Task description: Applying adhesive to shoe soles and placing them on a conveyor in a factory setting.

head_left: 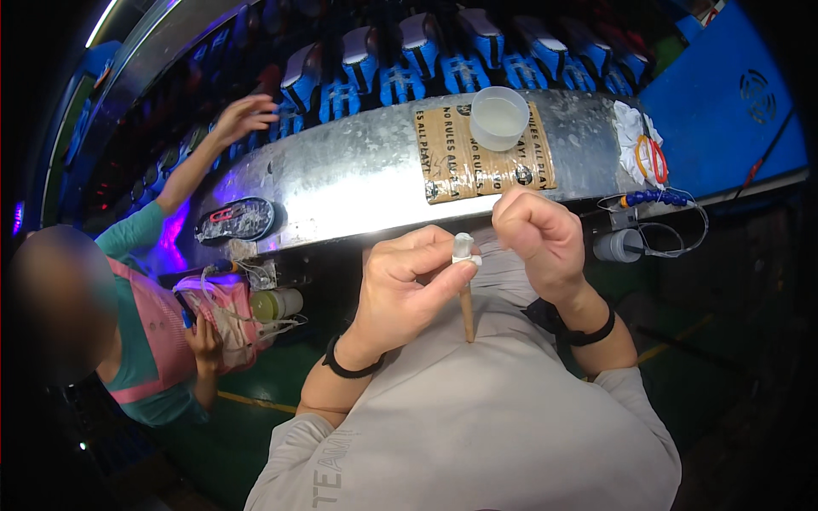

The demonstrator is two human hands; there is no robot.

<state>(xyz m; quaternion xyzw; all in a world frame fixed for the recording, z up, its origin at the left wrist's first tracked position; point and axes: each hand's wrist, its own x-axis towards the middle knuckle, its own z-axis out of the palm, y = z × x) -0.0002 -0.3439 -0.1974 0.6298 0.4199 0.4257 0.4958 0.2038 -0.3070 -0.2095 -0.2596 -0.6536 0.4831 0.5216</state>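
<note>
My left hand (407, 285) pinches a small wooden-handled brush (467, 317) in front of my chest. The brush's pale head points up, white wrapping circles its neck, and the tapered handle hangs down below my fingers. To the right of it, apart from the brush, my right hand (541, 238) is raised and curled into a closed fist. Whatever lies inside those fingers, if anything, is hidden. Just beyond my hands, a translucent tub (498, 119) of cloudy liquid stands on a taped cardboard sheet (443, 175).
A metal bench (341, 162) curves ahead, with a dark shoe sole (237, 221) on its left. At right are scissors (656, 160) on white cloth (629, 140) and a hanging cup (615, 247). Blue shoe moulds (417, 51) line the back. A co-worker (153, 315) reaches in at left.
</note>
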